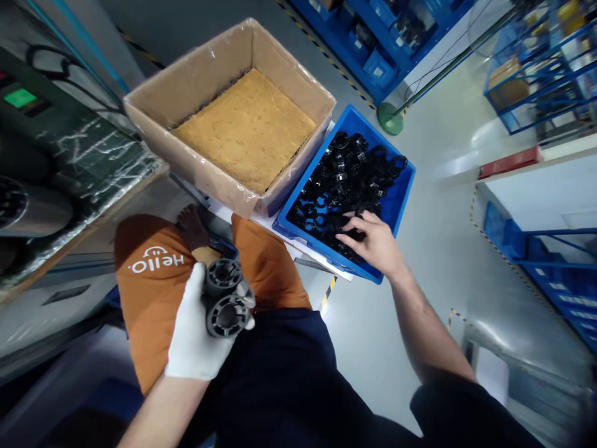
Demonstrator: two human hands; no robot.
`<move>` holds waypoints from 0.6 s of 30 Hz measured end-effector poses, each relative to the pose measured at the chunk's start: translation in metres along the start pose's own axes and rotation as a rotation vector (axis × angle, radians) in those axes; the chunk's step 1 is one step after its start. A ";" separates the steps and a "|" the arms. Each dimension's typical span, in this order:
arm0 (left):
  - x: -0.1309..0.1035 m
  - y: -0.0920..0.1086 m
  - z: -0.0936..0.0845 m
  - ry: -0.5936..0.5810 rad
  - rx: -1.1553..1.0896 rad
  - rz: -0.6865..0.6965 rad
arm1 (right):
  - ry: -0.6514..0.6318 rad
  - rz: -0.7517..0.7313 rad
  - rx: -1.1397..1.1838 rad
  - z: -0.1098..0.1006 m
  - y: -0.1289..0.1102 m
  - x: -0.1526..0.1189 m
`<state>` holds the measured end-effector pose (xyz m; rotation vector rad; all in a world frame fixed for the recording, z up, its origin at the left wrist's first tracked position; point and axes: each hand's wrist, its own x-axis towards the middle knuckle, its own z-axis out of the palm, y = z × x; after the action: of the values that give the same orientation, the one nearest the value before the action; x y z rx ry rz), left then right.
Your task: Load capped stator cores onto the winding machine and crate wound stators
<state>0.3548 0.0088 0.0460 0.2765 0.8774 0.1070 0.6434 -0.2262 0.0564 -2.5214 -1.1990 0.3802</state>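
Observation:
My left hand (198, 330), in a white glove, is wrapped round two black ribbed cylindrical parts (227, 316) lying side by side with their round open ends facing up. My right hand (368, 239), without a glove, reaches into the blue bin (403, 199) from its near right side. Its fingers are spread and touch the pile of small black ring-like parts (338, 174). Between thumb and fingers there are black parts of the pile, none plainly held.
A cardboard box (205, 165) lined with plastic stands left of the bin, with a brown sheet (252, 127) inside. On the left is a machine bench (84, 143) with a metal cylinder. Blue shelves (373, 50) and a green pole base (390, 119) are beyond.

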 end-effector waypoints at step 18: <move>-0.038 -0.013 -0.004 -0.186 0.285 0.627 | 0.165 -0.456 0.720 0.032 -0.195 -0.010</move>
<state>0.3276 -0.0103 0.0682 0.8121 0.5946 0.5317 0.4892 -0.1128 0.1056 -1.5914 -1.2407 0.3862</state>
